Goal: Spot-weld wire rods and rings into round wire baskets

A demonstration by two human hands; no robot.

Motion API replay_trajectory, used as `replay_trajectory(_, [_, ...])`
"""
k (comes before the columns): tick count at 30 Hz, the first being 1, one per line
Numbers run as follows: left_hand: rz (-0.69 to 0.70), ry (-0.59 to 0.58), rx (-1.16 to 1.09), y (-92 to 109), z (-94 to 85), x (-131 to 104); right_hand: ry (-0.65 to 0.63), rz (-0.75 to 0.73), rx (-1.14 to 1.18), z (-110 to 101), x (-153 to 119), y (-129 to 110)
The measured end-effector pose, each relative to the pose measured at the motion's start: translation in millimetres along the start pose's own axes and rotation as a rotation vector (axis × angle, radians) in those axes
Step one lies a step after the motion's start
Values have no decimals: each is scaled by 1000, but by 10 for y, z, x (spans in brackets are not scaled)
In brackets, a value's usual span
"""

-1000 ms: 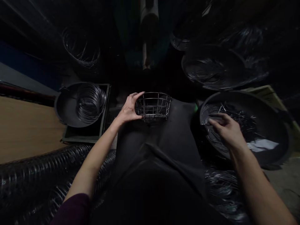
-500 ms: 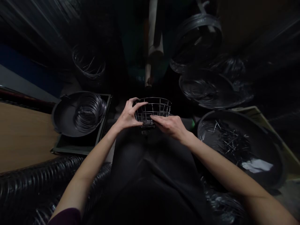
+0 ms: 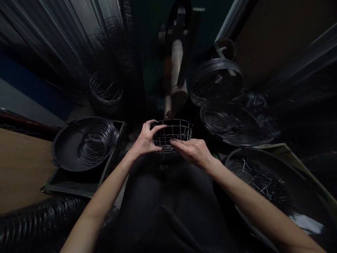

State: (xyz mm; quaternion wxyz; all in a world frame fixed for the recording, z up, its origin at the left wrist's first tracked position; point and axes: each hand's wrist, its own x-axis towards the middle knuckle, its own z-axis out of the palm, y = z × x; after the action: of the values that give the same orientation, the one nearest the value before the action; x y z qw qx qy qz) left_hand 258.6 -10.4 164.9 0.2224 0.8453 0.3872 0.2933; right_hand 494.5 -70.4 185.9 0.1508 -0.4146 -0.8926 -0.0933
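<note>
A small round wire basket of thin metal rods is held up in front of my lap, its wide ring uppermost. My left hand grips its left side, with fingers over the upper ring and the thumb low by the bottom wires. On the near right side, my right hand has its fingers pressed together against the wires. Whether a small piece sits under those fingertips cannot be made out. Just beyond the basket is a machine's pale cylindrical arm, apart from both hands.
At left, a black basin with wire rings rests on a green crate. To the right, another basin holds short metal rods. Farther back right are wire hoops and a basin of rings. Stacked rings lie lower left.
The view has tilted up, so more of the machine shows and the surroundings sit lower. Both hands keep their hold on the basket, which looks slightly tipped compared with before.
</note>
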Motion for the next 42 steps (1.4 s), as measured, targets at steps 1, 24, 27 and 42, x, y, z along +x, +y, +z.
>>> replay_trajectory(1, [-4,3,0,-6,0,7,2,3,-4,2,9,6])
replay_trajectory(24, [7,64,-62,-146,-46,273,32,202,33,-13,152,89])
replay_trajectory(27, [-20,60,-52,-148,-53,315,176,357,45,1,96,56])
replay_trajectory(42, [-7,94,-106,-356,-117,599,172,622,144,55,395,201])
